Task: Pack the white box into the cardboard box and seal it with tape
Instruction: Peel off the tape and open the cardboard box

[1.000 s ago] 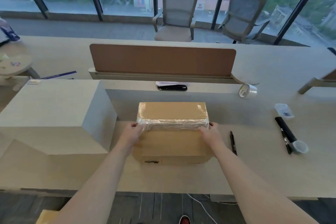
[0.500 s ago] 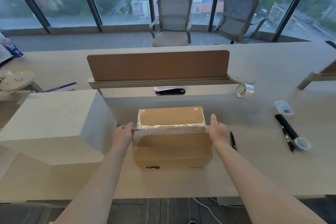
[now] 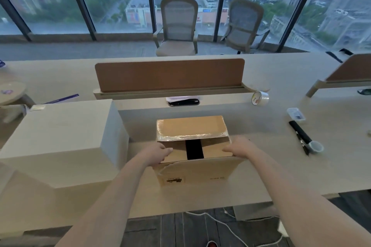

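Note:
The brown cardboard box [image 3: 200,174] stands mid-desk close to the front edge. Its far top flap [image 3: 190,126], edged with clear tape, is lifted open, and the near flap hangs toward me. Two inner side flaps lie nearly flat with a dark gap [image 3: 194,149] between them. My left hand [image 3: 158,153] holds the left inner flap at its near edge. My right hand [image 3: 239,147] lies on the right inner flap, fingers curled at its edge. A large white box [image 3: 60,136] sits to the left, untouched. The roll of clear tape [image 3: 260,97] stands at the back right.
A brown divider panel [image 3: 169,75] runs behind the box, with a dark cable slot [image 3: 183,102] below it. On the right lie a black marker and pen [image 3: 300,134], a small round cap [image 3: 316,146] and a small white packet [image 3: 296,113]. Two chairs stand by the windows.
The taped top seam has come apart: the far flap swung up and back, the near flap folded toward me. Both hands moved from the box's sides onto the inner flaps.

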A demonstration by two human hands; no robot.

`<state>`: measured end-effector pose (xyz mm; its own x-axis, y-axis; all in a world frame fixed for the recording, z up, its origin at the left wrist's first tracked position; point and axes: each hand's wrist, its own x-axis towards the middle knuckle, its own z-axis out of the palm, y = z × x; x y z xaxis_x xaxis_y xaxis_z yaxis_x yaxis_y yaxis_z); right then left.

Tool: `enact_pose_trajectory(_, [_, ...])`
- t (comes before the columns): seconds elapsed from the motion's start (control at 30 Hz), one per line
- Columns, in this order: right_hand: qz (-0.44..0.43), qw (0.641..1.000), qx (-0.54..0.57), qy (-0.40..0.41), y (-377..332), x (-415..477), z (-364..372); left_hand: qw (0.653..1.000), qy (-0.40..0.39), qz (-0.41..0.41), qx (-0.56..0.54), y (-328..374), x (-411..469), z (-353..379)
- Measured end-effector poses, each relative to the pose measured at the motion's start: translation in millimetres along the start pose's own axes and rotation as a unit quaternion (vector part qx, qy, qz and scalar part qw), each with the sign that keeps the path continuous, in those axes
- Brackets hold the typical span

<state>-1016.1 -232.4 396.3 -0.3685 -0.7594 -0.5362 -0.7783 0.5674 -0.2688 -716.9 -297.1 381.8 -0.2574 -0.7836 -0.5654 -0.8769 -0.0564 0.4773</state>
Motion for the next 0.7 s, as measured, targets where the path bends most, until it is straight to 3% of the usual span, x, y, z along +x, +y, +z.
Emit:
enact_pose_trajectory(0.17, [0.006, 0.993, -0.054, -0.103, -0.8, -2.3, 12.0, 0.994, -0.074, 0.024, 0.070, -5.1, 1.2, 22.6])
enact_pose_trajectory(0.27, [-0.025, 0.990, -0.100, -0.099, -3.2, -4.7, 25.1, 0.995, -0.069, 0.008, 0.075, -9.6, 5.4, 36.1])
enact_pose_trajectory(0.37, [-0.041, 0.992, -0.071, -0.092, -2.9, -1.5, 47.5, 0.996, -0.054, -0.006, 0.068, -11.5, 9.8, 48.6])
enact_pose_trajectory(0.57, [-0.067, 0.989, -0.126, -0.033, 0.2, 6.8, 78.7, 0.991, 0.070, -0.003, 0.117, -11.2, 8.4, 70.9])
enact_pose_trajectory(0.7, [-0.078, 0.986, -0.146, 0.027, 1.4, 10.3, 89.8, 0.987, 0.135, 0.002, 0.089, -16.7, 11.1, 82.7])
